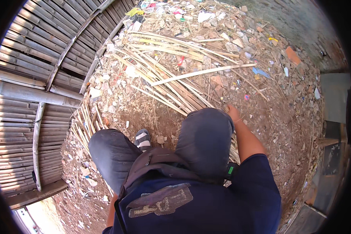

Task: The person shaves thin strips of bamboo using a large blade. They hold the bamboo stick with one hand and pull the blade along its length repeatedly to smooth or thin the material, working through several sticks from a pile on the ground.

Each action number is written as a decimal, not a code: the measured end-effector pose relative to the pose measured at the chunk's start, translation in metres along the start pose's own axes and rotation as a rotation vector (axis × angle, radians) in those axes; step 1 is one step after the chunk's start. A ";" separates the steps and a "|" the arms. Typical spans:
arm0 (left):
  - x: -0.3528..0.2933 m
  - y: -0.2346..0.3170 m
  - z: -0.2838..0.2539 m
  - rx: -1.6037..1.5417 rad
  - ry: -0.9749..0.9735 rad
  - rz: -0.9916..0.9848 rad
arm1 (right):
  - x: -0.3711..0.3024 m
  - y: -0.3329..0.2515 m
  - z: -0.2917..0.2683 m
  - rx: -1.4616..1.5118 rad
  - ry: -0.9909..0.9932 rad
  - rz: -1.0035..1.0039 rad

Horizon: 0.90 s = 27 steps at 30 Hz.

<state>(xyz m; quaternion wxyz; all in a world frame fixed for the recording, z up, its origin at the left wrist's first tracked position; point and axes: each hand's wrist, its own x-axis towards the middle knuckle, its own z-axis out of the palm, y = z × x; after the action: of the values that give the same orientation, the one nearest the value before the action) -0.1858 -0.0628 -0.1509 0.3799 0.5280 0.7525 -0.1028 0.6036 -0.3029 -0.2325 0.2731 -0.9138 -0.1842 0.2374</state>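
My right hand (233, 113) is low beside my right knee (207, 126). The knee covers most of its fingers, so I cannot tell what it holds, if anything. Of my left arm only a bit of forearm (112, 212) shows beside my left leg; the hand is hidden. Long split bamboo strips (163, 84) lie in a loose pile ahead of my knees, their near ends running toward the right knee. One pale strip (206, 73) lies across the top of the pile. More strips show below my right knee, near the right forearm.
A second bundle of bamboo strips (85, 125) lies by my left knee. To the left stands a bamboo slat wall (23, 132). Stones, brick pieces (293, 55) and scraps of litter cover the dirt ground. A grey wall (296, 27) rises at the far right.
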 end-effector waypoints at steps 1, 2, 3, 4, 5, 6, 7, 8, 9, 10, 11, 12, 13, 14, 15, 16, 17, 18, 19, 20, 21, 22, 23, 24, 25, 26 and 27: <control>-0.003 0.000 -0.002 -0.004 0.000 -0.004 | 0.009 0.003 0.012 -0.004 0.044 -0.017; -0.007 0.001 -0.004 -0.003 -0.004 -0.010 | 0.016 0.008 0.021 -0.009 0.088 -0.033; -0.012 -0.002 -0.004 -0.008 -0.002 -0.020 | 0.023 0.009 0.030 -0.007 0.079 -0.041; -0.016 -0.003 -0.005 -0.011 -0.007 -0.030 | 0.029 0.012 0.037 -0.012 0.059 -0.011; -0.019 -0.003 -0.007 -0.015 -0.003 -0.038 | 0.034 0.015 0.043 -0.018 0.040 0.021; -0.023 -0.003 -0.009 -0.019 -0.003 -0.050 | 0.037 0.013 0.047 -0.016 0.027 0.016; -0.028 -0.004 -0.010 -0.018 -0.001 -0.061 | 0.039 0.012 0.050 -0.086 -0.002 0.059; -0.031 -0.003 -0.011 -0.013 0.000 -0.067 | 0.041 0.011 0.053 -0.156 -0.031 0.104; -0.036 -0.003 -0.010 -0.013 -0.001 -0.074 | 0.041 0.007 0.052 -0.156 -0.039 0.102; -0.038 -0.002 -0.010 -0.011 -0.004 -0.081 | 0.040 0.003 0.050 -0.159 -0.058 0.116; -0.042 -0.001 -0.012 -0.014 -0.006 -0.085 | 0.040 0.002 0.050 -0.160 -0.075 0.131; -0.044 0.001 -0.013 -0.011 -0.007 -0.088 | 0.041 0.005 0.051 -0.161 -0.078 0.135; -0.046 0.003 -0.014 -0.004 -0.011 -0.088 | 0.043 0.010 0.052 -0.165 -0.062 0.113; -0.046 0.006 -0.016 -0.001 -0.014 -0.086 | 0.043 0.013 0.053 -0.169 -0.045 0.092; -0.049 0.007 -0.015 0.001 -0.014 -0.090 | 0.043 0.009 0.050 -0.171 -0.050 0.092; -0.050 0.008 -0.013 -0.001 -0.017 -0.091 | 0.042 0.003 0.048 -0.181 -0.071 0.060; -0.052 0.008 -0.011 -0.005 -0.019 -0.093 | 0.040 -0.003 0.046 -0.191 -0.092 0.029; -0.052 0.012 -0.012 -0.001 -0.022 -0.087 | 0.039 -0.009 0.045 -0.190 -0.091 0.029; -0.052 0.015 -0.013 -0.001 -0.019 -0.083 | 0.038 -0.014 0.045 -0.219 -0.099 0.048; -0.052 0.018 -0.013 -0.001 -0.021 -0.080 | 0.037 -0.017 0.045 -0.248 -0.107 0.066; -0.051 0.021 -0.013 -0.004 -0.020 -0.075 | 0.036 -0.016 0.045 -0.248 -0.108 0.064; -0.052 0.022 -0.014 -0.009 -0.020 -0.069 | 0.036 -0.015 0.044 -0.205 -0.096 0.072; -0.052 0.022 -0.015 -0.012 -0.018 -0.063 | 0.035 -0.014 0.044 -0.162 -0.085 0.081; -0.053 0.023 -0.015 -0.018 -0.018 -0.057 | 0.035 -0.012 0.043 -0.162 -0.085 0.072; -0.053 0.022 -0.013 -0.026 -0.024 -0.053 | 0.036 -0.008 0.040 -0.132 -0.055 0.052; -0.051 0.022 -0.012 -0.029 -0.024 -0.047 | 0.036 -0.003 0.037 -0.101 -0.025 0.032; -0.049 0.023 -0.010 -0.040 -0.032 -0.038 | 0.035 0.003 0.033 -0.103 -0.020 0.023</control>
<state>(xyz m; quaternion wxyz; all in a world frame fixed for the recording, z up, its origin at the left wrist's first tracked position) -0.1630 -0.0826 -0.1056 0.4002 0.5045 0.7580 -0.1033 0.6155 -0.2757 -0.2704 0.2211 -0.9263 -0.1883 0.2400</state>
